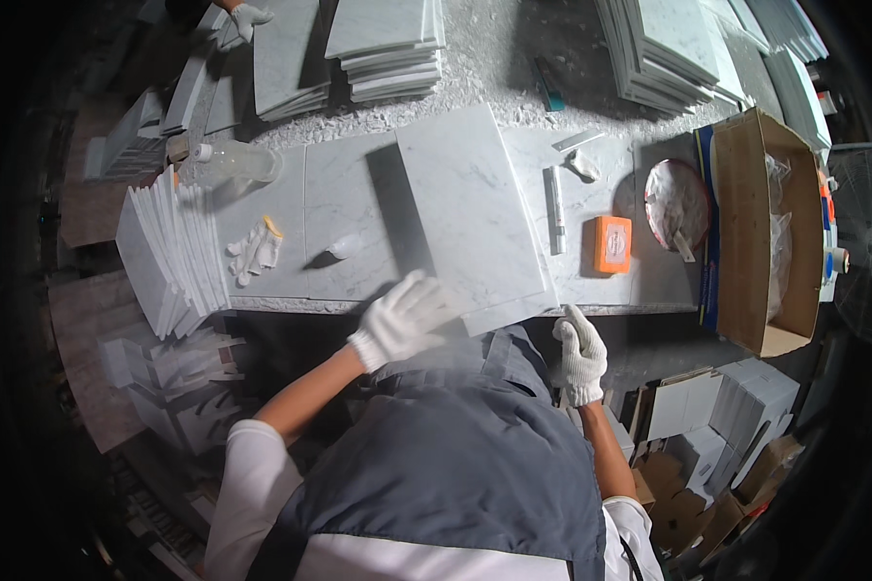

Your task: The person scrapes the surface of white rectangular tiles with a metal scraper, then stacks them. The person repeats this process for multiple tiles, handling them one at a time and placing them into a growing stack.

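White veined marble-look tile [475,194] is on the workbench [262,208], set askew in front of the grey apron [455,460], near end jutting past the bench's front edge. A 2nd pale edge shows along its R side & near end, so prob. another tile under it; can't tell if it's flat or propped, tho it throws a wide shadow to its L. L hand [407,318], white knit glove, is by the near L corner, fingers spread & blurred — no grip visible, contact unclear. R hand [581,356], also gloved, is just off the near R corner, fingers fairly straight & close together, nothing seen in it; can't tell if the tips touch. Handling, my guess: heavy for its thinness, stiff, brittle at corners, face slick esp. w/ dust and knit gloves. Best hold = both long edges abt midway, fingers well under, kept level — not by one corner. Marker pen [556,210] & orange box [612,244] sit near the R edge, so mind those.
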### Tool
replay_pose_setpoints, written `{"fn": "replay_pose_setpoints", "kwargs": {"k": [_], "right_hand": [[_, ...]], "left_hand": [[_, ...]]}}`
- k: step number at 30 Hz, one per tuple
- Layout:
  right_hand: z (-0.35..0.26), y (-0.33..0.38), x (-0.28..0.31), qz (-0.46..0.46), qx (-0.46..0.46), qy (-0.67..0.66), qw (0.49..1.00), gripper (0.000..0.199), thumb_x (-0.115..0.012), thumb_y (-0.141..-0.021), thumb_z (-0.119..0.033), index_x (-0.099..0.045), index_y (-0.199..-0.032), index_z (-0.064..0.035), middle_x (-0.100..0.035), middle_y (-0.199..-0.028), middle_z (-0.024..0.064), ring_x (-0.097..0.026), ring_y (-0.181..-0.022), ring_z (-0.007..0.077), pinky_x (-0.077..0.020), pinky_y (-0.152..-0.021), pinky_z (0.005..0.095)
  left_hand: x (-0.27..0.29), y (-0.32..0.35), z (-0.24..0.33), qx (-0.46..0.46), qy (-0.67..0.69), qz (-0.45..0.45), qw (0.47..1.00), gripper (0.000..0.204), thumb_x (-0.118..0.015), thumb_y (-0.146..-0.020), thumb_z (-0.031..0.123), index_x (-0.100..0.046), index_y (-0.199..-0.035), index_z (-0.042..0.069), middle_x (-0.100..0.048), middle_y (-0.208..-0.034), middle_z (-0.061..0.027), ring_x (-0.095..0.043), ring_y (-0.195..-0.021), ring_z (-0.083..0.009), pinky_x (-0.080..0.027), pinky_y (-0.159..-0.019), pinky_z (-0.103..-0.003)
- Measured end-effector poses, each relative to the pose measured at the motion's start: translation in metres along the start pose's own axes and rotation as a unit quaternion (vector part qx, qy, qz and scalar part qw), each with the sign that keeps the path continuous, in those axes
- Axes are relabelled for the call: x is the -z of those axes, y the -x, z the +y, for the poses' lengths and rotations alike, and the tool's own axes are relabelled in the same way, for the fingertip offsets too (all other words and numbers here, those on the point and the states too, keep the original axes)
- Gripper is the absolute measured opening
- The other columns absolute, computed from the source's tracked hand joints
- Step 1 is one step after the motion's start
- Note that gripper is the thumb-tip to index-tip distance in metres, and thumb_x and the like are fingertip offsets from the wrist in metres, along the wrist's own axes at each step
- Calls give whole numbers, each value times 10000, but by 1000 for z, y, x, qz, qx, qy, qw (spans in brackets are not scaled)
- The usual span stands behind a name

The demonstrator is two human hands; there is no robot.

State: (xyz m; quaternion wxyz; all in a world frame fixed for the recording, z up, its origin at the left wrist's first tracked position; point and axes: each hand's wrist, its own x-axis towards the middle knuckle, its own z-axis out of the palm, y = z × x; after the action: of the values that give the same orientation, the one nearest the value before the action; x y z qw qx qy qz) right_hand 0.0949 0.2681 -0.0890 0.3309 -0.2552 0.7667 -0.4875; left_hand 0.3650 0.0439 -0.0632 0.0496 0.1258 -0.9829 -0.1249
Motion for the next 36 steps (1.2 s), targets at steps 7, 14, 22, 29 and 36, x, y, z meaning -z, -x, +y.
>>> {"fn": "replay_pose_setpoints", "kwargs": {"k": [7,14,22,29,36], "right_hand": [[-16,-19,-11,-35,-4,-20,999,378,-608,-1041,-125,-604,-1378,46,-740,-965,60,-674,-847,100,-552,-819,255],[-76,-62,-37,-54,287,189,937,418,-683,-931,-52,-637,-1346,-29,-681,-1242,166,-673,-1120,315,-527,-984,387],[-133,-86,-90,-233,339,420,809,521,-692,-859,-302,-623,-1347,-136,-539,-1411,159,-433,-1385,428,-273,-1198,622],[-135,-89,-109,-97,486,393,775,278,-658,-762,-137,-656,-1039,-141,-600,-1093,88,-571,-1050,344,-453,-934,498],[-98,-98,-104,-182,391,394,812,447,-681,-818,-176,-678,-1259,-104,-581,-1328,200,-509,-1307,459,-336,-1152,646]], "left_hand": [[1,128,22,232,21,-39,972,215,-654,-865,278,-721,-979,110,-717,-1012,-84,-671,-970,-331,-540,-898,-472],[-124,200,30,530,179,-257,788,347,-499,-1003,357,-699,-1208,162,-703,-1223,-135,-656,-1157,-359,-517,-968,-471],[-232,250,86,564,285,-209,746,383,-577,-955,331,-671,-1292,175,-694,-1297,-94,-678,-1155,-318,-557,-919,-447],[-183,253,139,668,333,-207,632,377,-576,-955,328,-675,-1285,175,-696,-1290,-94,-679,-1154,-313,-558,-915,-445],[-180,245,131,705,357,-195,581,371,-576,-955,325,-678,-1278,175,-698,-1284,-95,-679,-1153,-309,-558,-911,-443]]}}
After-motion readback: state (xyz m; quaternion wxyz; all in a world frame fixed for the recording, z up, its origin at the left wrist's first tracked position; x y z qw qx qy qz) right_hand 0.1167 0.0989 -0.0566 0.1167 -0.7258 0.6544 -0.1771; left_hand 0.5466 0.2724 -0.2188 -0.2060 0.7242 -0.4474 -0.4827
